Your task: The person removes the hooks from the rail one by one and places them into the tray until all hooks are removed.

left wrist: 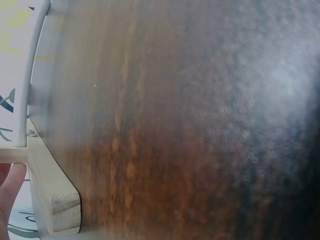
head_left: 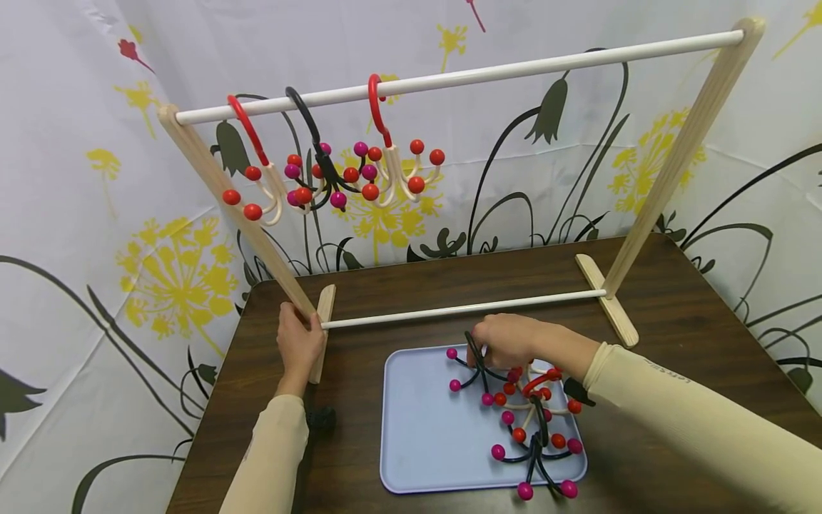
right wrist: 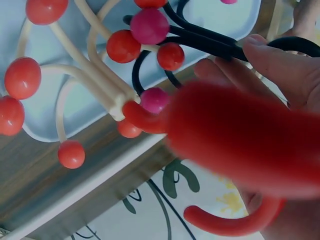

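Observation:
My left hand (head_left: 300, 343) grips the foot of the left post of a wooden rack (head_left: 655, 193). In the left wrist view, a fingertip (left wrist: 14, 182) presses on the wood beside the lower white rod. Over the blue tray (head_left: 417, 428), my right hand (head_left: 504, 339) pinches the stem of a black hook hanger with magenta balls (head_left: 480, 371). A cream hanger with a red hook (head_left: 533, 385) and another black hanger (head_left: 536, 446) lie bunched at the tray's right side. In the right wrist view, a blurred red hook (right wrist: 240, 135) partly covers the right hand.
From the rack's upper white rod (head_left: 514, 69) hang a red-hooked cream hanger (head_left: 247, 132), a black hanger (head_left: 315, 135) and another red-hooked one (head_left: 379, 114), towards its left end. A small dark object (head_left: 321, 420) sits left of the tray on the brown table (head_left: 349, 442). Behind is a flowered curtain.

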Motion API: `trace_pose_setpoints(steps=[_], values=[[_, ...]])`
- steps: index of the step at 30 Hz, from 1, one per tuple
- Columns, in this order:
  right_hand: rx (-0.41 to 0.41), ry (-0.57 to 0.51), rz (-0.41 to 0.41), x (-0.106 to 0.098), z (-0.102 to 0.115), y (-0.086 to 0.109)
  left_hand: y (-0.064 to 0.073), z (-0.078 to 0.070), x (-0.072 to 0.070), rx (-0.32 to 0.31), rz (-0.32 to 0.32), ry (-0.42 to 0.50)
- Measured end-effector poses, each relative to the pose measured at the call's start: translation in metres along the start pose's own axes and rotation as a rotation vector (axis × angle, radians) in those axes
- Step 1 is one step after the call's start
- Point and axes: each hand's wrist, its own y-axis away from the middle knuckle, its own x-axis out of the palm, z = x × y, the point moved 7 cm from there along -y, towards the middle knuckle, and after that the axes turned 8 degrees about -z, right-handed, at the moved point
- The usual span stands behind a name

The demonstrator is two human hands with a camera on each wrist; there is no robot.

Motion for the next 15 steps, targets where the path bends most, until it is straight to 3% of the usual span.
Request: trace_pose_setpoints(steps=[15], values=[[0.016, 0.038, -0.018, -0.027, 0.003, 0.015, -0.001, 0.000, 0.000, 0.001, -0.004, 0.002]])
